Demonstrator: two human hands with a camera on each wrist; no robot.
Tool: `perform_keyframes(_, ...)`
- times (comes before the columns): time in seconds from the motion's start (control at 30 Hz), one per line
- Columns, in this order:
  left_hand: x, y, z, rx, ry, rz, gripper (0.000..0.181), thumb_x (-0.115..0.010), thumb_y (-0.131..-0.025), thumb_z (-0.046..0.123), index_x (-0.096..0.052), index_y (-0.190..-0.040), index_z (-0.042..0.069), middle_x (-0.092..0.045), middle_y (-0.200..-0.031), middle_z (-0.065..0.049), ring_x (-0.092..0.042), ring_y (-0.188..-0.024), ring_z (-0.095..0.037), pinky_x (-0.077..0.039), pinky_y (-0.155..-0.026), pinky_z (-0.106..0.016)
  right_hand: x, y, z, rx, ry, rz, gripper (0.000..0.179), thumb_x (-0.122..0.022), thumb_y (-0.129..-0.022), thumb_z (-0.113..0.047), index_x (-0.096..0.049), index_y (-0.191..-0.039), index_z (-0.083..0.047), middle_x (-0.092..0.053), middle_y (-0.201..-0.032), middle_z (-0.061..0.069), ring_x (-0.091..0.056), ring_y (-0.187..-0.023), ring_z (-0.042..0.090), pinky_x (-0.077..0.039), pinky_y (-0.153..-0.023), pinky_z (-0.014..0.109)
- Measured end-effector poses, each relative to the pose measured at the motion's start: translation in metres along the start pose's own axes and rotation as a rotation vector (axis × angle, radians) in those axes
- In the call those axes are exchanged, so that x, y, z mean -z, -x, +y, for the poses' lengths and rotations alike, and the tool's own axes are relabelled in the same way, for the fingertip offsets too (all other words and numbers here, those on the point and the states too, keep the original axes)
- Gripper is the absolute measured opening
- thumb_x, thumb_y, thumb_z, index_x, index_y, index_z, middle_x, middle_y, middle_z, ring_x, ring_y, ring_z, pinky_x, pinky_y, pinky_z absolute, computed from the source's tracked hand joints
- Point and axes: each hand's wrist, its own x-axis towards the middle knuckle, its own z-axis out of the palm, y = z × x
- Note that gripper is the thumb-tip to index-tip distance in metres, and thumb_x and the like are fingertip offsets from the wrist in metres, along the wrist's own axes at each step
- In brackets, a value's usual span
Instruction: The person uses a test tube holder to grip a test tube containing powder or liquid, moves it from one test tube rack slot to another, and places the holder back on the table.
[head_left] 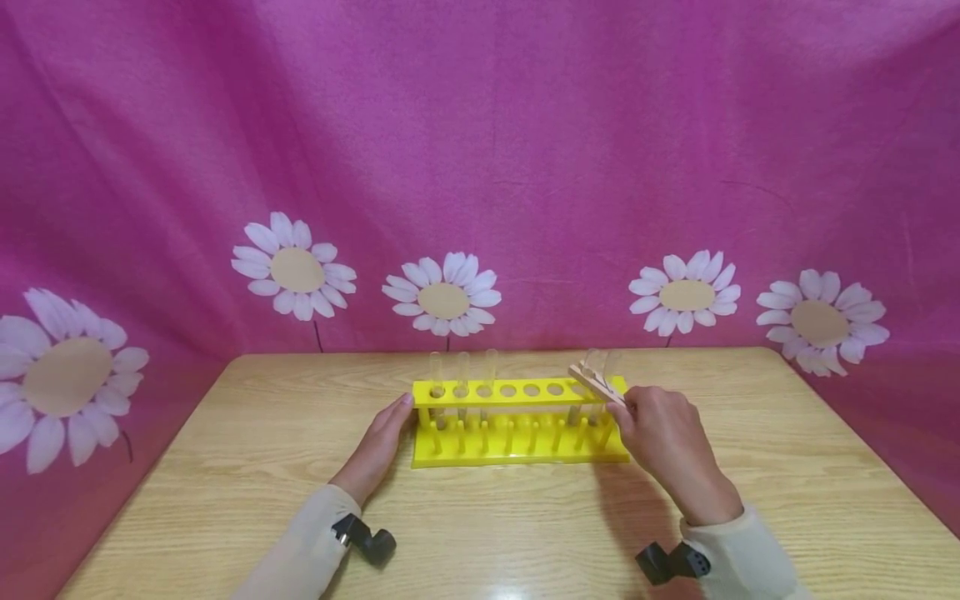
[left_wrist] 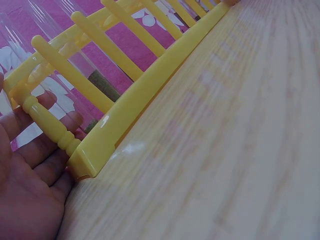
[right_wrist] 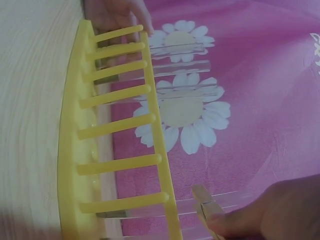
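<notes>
I am reading 12 o'clock as straight away from the wearer, and the yellow rack (head_left: 487, 457) is standing on the far half of the table (head_left: 262, 433), its long axis running from 9 to 3 and its pegs (left_wrist: 65, 70) rising along the 6 o'clock side. The left hand (head_left: 378, 442) is grasping the rack's 9 o'clock end, and the left wrist view is showing its fingers passing behind the end post (left_wrist: 50, 120). At the 3 o'clock end the right hand (head_left: 667, 429) is pinching a wooden clamp (head_left: 597, 386), which is slanting along a 10-to-4 line with its tip pointing to 10. That tip is lying close against the right-hand pair of tubes (head_left: 592, 360); whether it is biting on either, I cannot tell. The outer one of the pair is leaning towards 1. Three more tubes are standing upright in the holes nearest 9, and a run of holes is separating the two groups. Dark matter is sitting low in at least one of the three. At 12, beyond the table, a pink cloth (head_left: 525, 167) is hanging, showing white daisies (head_left: 442, 301).
</notes>
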Motion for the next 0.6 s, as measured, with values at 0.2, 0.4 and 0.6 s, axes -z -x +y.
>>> perform_keyframes(0.2,0.0001,0.0009,0.0011,0.003,0.003,-0.005,0.084,-0.029,-0.095,0.068,-0.028,-0.151,0.006,-0.022,-0.158,-0.011,-0.015,-0.146,-0.027,-0.01,-0.119,-0.046,-0.0022,-0.0006,-0.0003,-0.022,0.012,-0.029,0.02,-0.07,-0.089,-0.017,-0.067,-0.079,0.0,-0.052,-0.061,0.004,-0.043,-0.053,0.02,-0.035,-0.047,0.028)
perform_keyframes(0.4,0.0002,0.0008,0.0004,-0.007,0.006,-0.006,0.085,-0.029,-0.095,0.068,-0.029,-0.151,0.004,-0.023,-0.158,-0.012,-0.016,-0.146,-0.027,-0.01,-0.119,-0.045,-0.0035,-0.001,-0.0015,-0.042,-0.003,-0.039,0.02,-0.07,-0.089,-0.017,-0.067,-0.081,0.001,-0.052,-0.061,0.005,-0.044,-0.054,0.02,-0.036,-0.047,0.028)
perform_keyframes(0.6,-0.0001,0.0011,0.0007,-0.004,0.01,-0.003,0.076,-0.028,-0.099,0.06,-0.029,-0.15,0.004,-0.023,-0.158,-0.012,-0.017,-0.146,-0.028,-0.011,-0.119,-0.045,-0.0042,-0.0007,-0.0024,-0.074,-0.01,-0.07,0.021,-0.069,-0.09,-0.019,-0.067,-0.085,0.002,-0.051,-0.062,0.005,-0.044,-0.054,0.02,-0.036,-0.046,0.028)
